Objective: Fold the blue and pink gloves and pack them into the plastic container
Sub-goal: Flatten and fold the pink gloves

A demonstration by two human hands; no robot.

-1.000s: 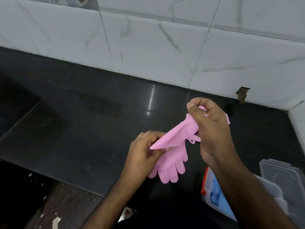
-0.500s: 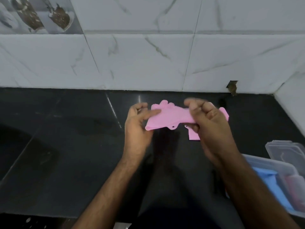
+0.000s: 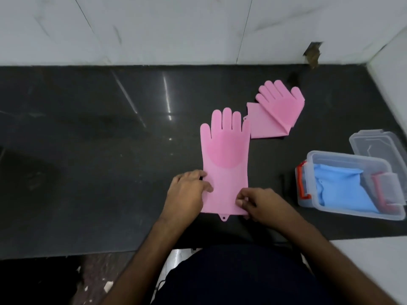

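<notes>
Head view. The flat pink glove point(image 3: 225, 160) is my landmark: it lies spread on the dark desk point(image 3: 88, 161), palm up, glove tips pointing toward the tiled wall point(image 3: 176, 29), cuff toward me, a small hanging tab showing at the cuff edge.

My left hand point(image 3: 187, 192) rests on the cuff's left edge, fingers point(image 3: 203, 187) together and pressed flat onto the glove, clamped on nothing. My right hand point(image 3: 262, 203) sits at the cuff's right corner, its fingers point(image 3: 242, 200) curled together at the glove's edge; I cannot tell whether the material is actually pinched between them.

The folded pink glove point(image 3: 275, 113) lies beyond and right of the landmark, touching or just beside its little finger, cuff doubled under at an angle.

The plastic container point(image 3: 352, 208) stands well right of the landmark, open, with folded blue gloves point(image 3: 339, 188) inside. Its clear lid point(image 3: 378, 146) lies just behind it, touching its far rim. Red latches point(image 3: 302, 183) show on the container's near-left end.
</notes>
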